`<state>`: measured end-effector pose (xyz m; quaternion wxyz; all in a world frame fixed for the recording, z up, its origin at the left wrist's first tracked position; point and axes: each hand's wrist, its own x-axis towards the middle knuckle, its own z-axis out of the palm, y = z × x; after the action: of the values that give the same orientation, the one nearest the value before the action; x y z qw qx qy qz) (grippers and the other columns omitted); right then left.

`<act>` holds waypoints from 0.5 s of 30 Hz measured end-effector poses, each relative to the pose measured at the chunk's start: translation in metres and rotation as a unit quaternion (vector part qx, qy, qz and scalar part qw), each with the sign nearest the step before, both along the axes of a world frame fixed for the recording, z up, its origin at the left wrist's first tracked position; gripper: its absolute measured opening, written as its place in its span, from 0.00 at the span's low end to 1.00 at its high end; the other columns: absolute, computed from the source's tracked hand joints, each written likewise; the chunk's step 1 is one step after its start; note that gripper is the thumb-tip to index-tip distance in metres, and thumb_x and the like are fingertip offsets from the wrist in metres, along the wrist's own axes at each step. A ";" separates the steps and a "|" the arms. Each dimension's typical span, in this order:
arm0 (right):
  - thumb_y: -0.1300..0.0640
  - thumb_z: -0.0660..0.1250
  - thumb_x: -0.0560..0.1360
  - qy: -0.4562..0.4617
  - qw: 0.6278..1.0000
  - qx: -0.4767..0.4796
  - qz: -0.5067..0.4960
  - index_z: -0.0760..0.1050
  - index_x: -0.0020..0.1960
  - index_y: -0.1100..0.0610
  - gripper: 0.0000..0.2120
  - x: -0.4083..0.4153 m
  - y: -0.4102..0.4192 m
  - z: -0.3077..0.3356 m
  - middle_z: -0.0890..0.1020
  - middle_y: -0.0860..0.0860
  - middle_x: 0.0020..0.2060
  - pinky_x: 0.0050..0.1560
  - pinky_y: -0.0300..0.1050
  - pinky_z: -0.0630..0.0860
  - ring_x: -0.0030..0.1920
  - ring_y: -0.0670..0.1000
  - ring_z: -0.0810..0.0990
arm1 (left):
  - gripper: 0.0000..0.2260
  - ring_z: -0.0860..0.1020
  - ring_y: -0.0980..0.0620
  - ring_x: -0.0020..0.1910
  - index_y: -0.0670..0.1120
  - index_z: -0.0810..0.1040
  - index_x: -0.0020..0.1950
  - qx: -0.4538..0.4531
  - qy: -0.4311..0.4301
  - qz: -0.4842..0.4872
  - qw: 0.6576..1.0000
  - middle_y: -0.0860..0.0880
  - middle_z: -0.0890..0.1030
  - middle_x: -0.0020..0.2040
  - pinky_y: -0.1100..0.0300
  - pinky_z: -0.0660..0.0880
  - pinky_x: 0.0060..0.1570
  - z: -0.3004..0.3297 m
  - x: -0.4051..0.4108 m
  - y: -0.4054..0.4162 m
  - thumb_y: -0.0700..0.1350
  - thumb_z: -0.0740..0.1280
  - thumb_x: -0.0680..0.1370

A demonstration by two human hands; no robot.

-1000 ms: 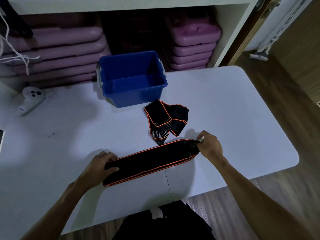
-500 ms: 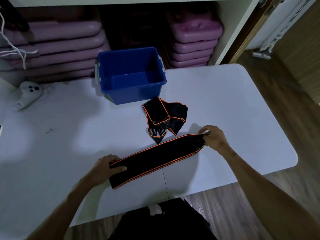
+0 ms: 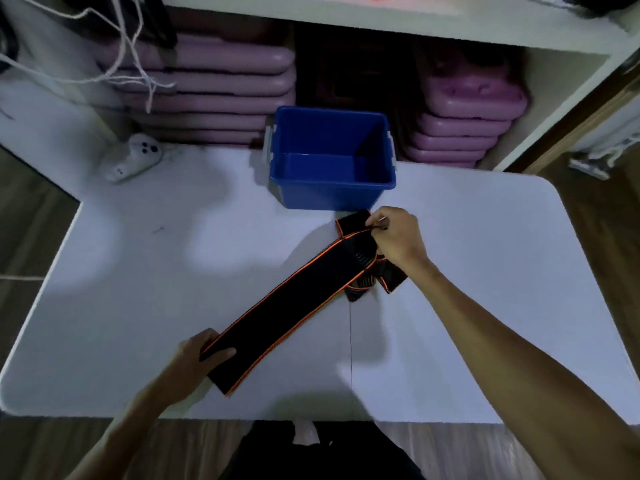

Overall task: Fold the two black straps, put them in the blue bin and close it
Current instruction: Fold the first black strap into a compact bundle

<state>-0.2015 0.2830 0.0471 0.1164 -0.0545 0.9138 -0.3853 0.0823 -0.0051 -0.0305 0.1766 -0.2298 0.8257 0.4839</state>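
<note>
On the white surface [image 3: 485, 258], a long black strap [image 3: 294, 306] with orange edging stretches diagonally, its near end gripped by the left hand [image 3: 194, 362] and its far end pinched by the right hand [image 3: 398, 240]. Beneath that hand lies the second strap [image 3: 391, 275], crumpled. Just beyond stands the open blue bin [image 3: 332, 195].
</note>
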 end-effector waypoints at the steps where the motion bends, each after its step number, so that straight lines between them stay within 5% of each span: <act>1: 0.71 0.61 0.70 0.015 0.999 0.016 0.042 0.80 0.42 0.55 0.14 -0.002 -0.020 -0.001 0.84 0.53 0.39 0.34 0.45 0.79 0.30 0.51 0.80 | 0.10 0.72 0.54 0.28 0.45 0.75 0.38 -0.019 0.003 0.024 1.000 0.52 0.74 0.29 0.65 0.66 0.28 0.000 0.012 -0.002 0.49 0.72 0.73; 4: 0.71 0.60 0.71 0.068 0.975 0.096 0.190 0.80 0.46 0.56 0.14 -0.002 -0.086 -0.007 0.84 0.55 0.43 0.46 0.49 0.78 0.43 0.56 0.81 | 0.10 0.72 0.57 0.25 0.44 0.74 0.39 -0.052 -0.005 0.096 0.994 0.49 0.75 0.29 0.65 0.65 0.27 -0.003 0.049 -0.008 0.47 0.70 0.76; 10: 0.69 0.57 0.73 0.099 0.914 0.176 0.351 0.76 0.51 0.61 0.12 -0.002 -0.219 -0.001 0.80 0.59 0.44 0.46 0.52 0.78 0.45 0.60 0.78 | 0.09 0.76 0.53 0.28 0.51 0.68 0.40 -0.101 -0.010 0.205 0.973 0.50 0.76 0.31 0.56 0.68 0.31 -0.001 0.085 -0.009 0.47 0.66 0.77; 15: 0.71 0.55 0.69 0.040 0.936 0.128 0.325 0.77 0.45 0.65 0.13 -0.016 -0.305 0.000 0.80 0.63 0.38 0.27 0.51 0.78 0.31 0.61 0.81 | 0.08 0.79 0.39 0.37 0.48 0.67 0.49 -0.138 0.000 0.222 0.965 0.44 0.77 0.41 0.50 0.73 0.32 -0.006 0.071 0.007 0.51 0.64 0.78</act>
<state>-0.2179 -0.0217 0.0469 0.2046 -0.3488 0.8917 -0.2033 0.1535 0.0016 -0.0362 0.0314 -0.4290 0.8130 0.3924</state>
